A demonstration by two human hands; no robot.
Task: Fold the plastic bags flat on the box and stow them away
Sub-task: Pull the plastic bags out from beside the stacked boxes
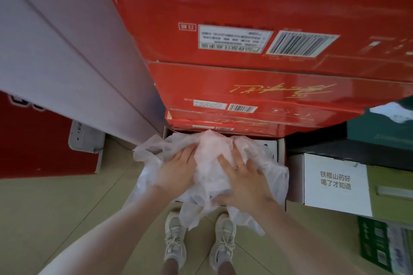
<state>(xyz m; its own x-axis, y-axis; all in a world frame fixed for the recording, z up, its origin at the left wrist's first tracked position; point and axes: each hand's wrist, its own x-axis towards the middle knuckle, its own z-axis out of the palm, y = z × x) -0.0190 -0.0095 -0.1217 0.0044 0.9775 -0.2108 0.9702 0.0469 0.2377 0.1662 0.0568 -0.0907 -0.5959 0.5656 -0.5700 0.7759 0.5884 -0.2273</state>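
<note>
Main risk: the plastic bags [209,169] are still a puffy, crumpled heap w/ trapped air, so any fold pressed in now will likely spring back or go crooked. They sit on the box [273,152] at the foot of the stack of red cartons [245,96], but a good part droops over the near edge toward the floor [67,207] and the shoes [175,236]. If the palms slide, the slick film could slip off the box altogether. The box top looks barely wider than the heap, so little room to spread it flat.

Pose: both arms reach fwd and down, palms on the heap. Left hand [176,171] lies flat on the left side, fingers straight and roughly together, tips partly under a fold. Right hand [244,182] presses the right side, fingers spread apart, thumb out toward the centre, ring [241,165] visible. Neither hand grips; both press.
</note>
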